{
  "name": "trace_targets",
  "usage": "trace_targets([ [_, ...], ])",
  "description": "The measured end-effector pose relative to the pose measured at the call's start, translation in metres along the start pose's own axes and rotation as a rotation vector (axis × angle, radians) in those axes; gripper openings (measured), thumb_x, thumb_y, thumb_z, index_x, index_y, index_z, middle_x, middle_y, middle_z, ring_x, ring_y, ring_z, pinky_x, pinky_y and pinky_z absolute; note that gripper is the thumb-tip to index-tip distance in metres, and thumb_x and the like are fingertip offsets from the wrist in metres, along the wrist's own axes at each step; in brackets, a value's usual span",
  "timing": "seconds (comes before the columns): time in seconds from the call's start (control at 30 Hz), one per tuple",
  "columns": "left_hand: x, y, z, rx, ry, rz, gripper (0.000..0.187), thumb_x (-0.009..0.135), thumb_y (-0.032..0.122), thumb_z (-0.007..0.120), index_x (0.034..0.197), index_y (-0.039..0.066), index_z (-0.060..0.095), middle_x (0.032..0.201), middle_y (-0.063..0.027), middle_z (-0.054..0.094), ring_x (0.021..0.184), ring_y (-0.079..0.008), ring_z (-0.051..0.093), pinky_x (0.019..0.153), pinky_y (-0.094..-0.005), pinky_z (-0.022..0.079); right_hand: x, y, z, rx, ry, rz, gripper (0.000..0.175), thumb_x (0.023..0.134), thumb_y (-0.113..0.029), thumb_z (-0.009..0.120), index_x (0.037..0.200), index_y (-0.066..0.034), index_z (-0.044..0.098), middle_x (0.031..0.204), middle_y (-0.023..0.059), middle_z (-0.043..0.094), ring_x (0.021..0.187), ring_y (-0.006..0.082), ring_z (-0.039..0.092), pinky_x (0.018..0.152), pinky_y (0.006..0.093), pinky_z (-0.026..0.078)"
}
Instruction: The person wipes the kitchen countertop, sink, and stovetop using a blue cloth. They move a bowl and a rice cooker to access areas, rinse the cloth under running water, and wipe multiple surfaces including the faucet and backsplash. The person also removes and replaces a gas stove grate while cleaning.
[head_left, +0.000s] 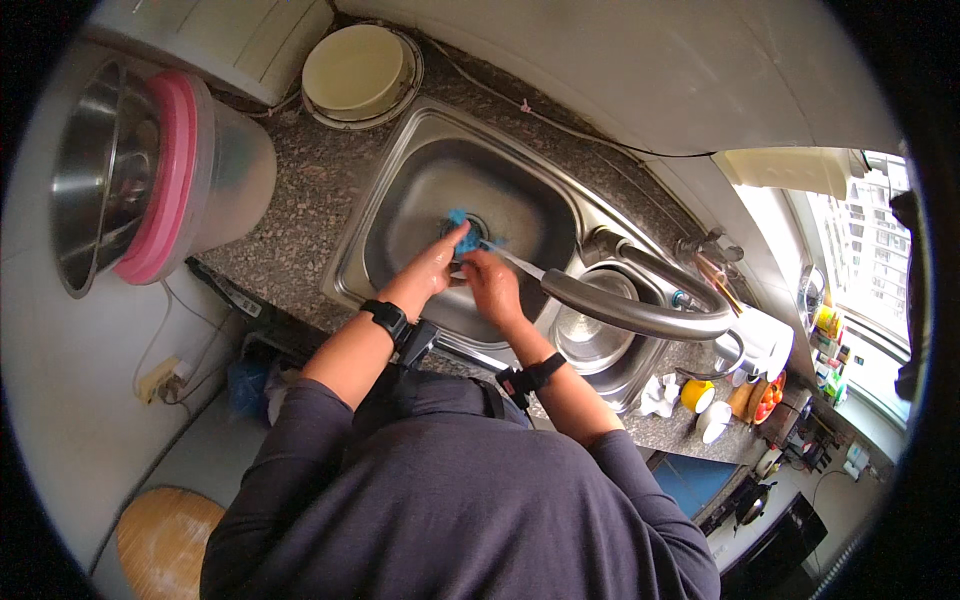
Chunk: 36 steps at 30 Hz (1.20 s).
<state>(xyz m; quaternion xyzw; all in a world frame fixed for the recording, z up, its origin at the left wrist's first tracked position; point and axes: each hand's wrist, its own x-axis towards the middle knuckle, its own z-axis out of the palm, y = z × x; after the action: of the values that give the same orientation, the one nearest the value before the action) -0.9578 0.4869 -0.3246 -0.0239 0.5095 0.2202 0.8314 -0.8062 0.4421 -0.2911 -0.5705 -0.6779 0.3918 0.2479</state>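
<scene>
My left hand (433, 266) is over the large basin of a stainless steel sink (412, 180), wet, with its thumb pointing up. Close against its fingers is my right hand (487, 283), bent inward. A blue scrubbing cloth or mesh (466, 238) shows just beyond the hands, above the drain; whether a hand grips it I cannot tell. From the curved faucet (637, 309), a stream of water falls towards the blue thing and my hands. Something small and dark lies between my fingers, mostly hidden.
The smaller basin at right holds a round clear bowl (596, 319). On the counter's left stands a plastic bucket (240, 180) with a pink rim and a steel bowl (90, 180). A cream basin (356, 71) sits behind. Right of the sink are a yellow cup (697, 396) and crumpled white paper (658, 396).
</scene>
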Motion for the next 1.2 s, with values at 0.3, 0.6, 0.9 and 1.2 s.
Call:
trace_targets([
  [0.3,-0.023,0.014,0.012,1.282,0.117,0.745,0.024,0.097,0.023,0.059,0.095,-0.001,0.059,0.081,-0.0239,0.061,0.075,-0.0385,0.062,0.068,-0.0475,0.045,0.037,0.007,-0.034,-0.058,0.138,-0.106,0.039,0.081,-0.003,0.07,0.119,-0.0035,0.061,0.117,0.0237,0.065,0.114,0.0441,0.059,0.093,0.0483,0.049],
  [0.6,-0.016,0.047,-0.04,0.996,0.449,0.647,0.035,0.095,0.016,0.055,0.128,0.007,0.064,0.116,-0.0116,0.071,0.106,-0.0252,0.067,0.086,-0.0385,0.053,0.06,0.029,-0.055,0.2,-0.232,0.263,0.032,0.1,-0.032,0.064,0.095,-0.0006,0.061,0.072,0.0057,0.055,0.069,0.0134,0.05,0.062,0.0328,0.043],
  [0.9,0.016,-0.014,0.01,-0.171,-0.121,0.048,0.052,0.097,0.061,0.053,0.116,0.014,0.062,0.093,-0.0057,0.067,0.088,-0.0197,0.064,0.08,-0.0389,0.053,0.024,-0.022,-0.006,-0.198,-0.077,0.033,0.019,0.092,-0.013,0.059,0.106,-0.0031,0.051,0.09,0.029,0.066,0.085,0.0514,0.064,0.071,0.0577,0.05],
  [1.2,0.031,-0.038,-0.012,-0.092,-0.319,0.499,0.045,0.101,0.048,0.054,0.116,0.006,0.059,0.099,-0.0079,0.065,0.092,-0.0192,0.063,0.083,-0.0351,0.053,0.041,-0.057,-0.005,-0.148,-0.092,0.04,0.03,0.092,-0.032,0.062,0.092,-0.0022,0.063,0.085,0.0294,0.066,0.083,0.0486,0.065,0.072,0.055,0.051],
])
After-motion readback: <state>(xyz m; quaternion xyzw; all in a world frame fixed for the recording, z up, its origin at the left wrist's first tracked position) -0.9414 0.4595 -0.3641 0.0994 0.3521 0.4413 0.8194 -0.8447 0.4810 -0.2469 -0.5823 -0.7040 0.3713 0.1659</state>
